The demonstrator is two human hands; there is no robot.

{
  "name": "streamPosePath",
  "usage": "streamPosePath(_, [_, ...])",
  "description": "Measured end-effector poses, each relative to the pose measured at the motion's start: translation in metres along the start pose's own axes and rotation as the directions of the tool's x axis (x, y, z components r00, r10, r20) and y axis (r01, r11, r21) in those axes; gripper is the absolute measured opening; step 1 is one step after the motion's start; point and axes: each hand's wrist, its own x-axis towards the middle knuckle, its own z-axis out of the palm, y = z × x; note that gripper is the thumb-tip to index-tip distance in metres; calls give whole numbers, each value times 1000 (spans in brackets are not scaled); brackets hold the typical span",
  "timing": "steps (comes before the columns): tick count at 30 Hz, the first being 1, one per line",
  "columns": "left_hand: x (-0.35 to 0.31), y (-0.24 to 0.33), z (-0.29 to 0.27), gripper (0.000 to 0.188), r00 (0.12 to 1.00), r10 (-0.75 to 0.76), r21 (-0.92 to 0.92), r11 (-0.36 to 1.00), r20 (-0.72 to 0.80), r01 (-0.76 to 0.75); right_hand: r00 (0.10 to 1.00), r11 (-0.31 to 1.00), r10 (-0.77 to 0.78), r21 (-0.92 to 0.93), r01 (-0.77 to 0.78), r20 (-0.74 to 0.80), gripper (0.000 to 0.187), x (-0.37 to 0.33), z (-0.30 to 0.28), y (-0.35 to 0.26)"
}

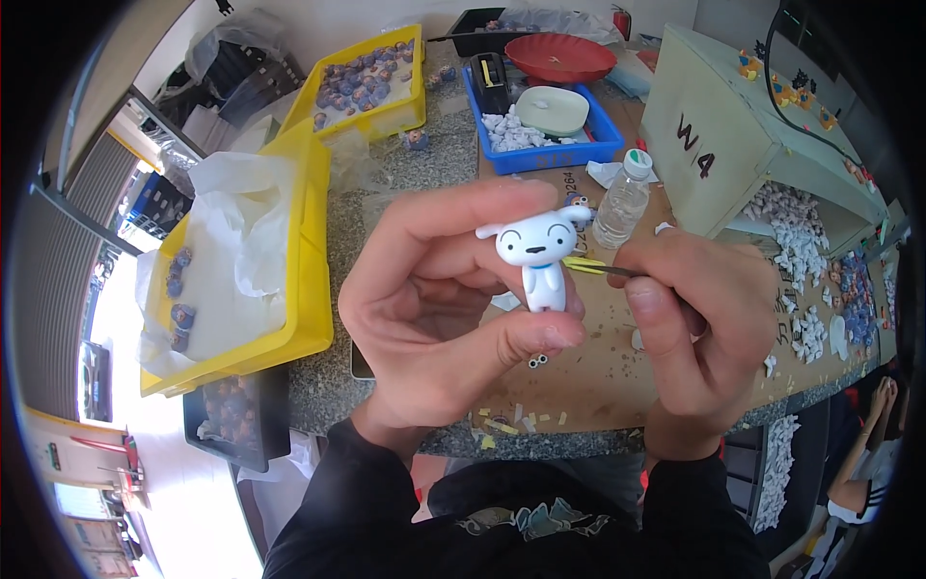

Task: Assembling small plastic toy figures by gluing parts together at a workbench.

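Between the thumb and fingers of my left hand (415, 299) stands a small white dog figurine (536, 241), upright, with its drawn face toward me and a blue band at the neck. My right hand (709, 314) pinches a thin dark tool (619, 271) whose tip end is yellow. That yellow end (581, 263) reaches the figurine's side just below its head; whether it touches cannot be made out. The tool's exact kind is unclear, since my fingers cover its rear. Below the figurine, small yellow scraps (502, 426) lie on the brown cardboard (598, 391).
Yellow crates (313, 289) stand at the left, the far one holding many small figures. A blue tray (608, 152) with white pieces, a clear bottle (622, 205) and a pale box-like stand (719, 106) sit beyond my hands. Another person's hands (876, 415) show at far right.
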Motion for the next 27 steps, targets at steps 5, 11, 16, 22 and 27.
streamPosePath(5, [-2, 1, 1, 72, 999, -35, 23, 999, -6, 35, 995, 995, 103, 0, -103, -9, 15, -6, 5, -1])
streamPosePath(11, [-3, 1, 3, 71, 1000, -3, 34, 999, -9, 3, 998, 999, 37, -19, -36, 42, 6, -1, 0, 1])
streamPosePath(16, [-4, 1, -1, 69, 1000, -4, 43, 999, 5, 3, 990, 985, 141, -95, -141, -12, 8, -3, 6, 15])
streamPosePath(22, [-1, -2, -3, 68, 999, 11, 112, 994, 44, -16, 992, 992, 128, 20, -128, -8, 15, -6, -6, 0])
streamPosePath(27, [0, 2, -5, 64, 996, -18, 144, 990, 89, 5, 946, 905, 321, 305, -295, -38, 22, -6, -8, -5])
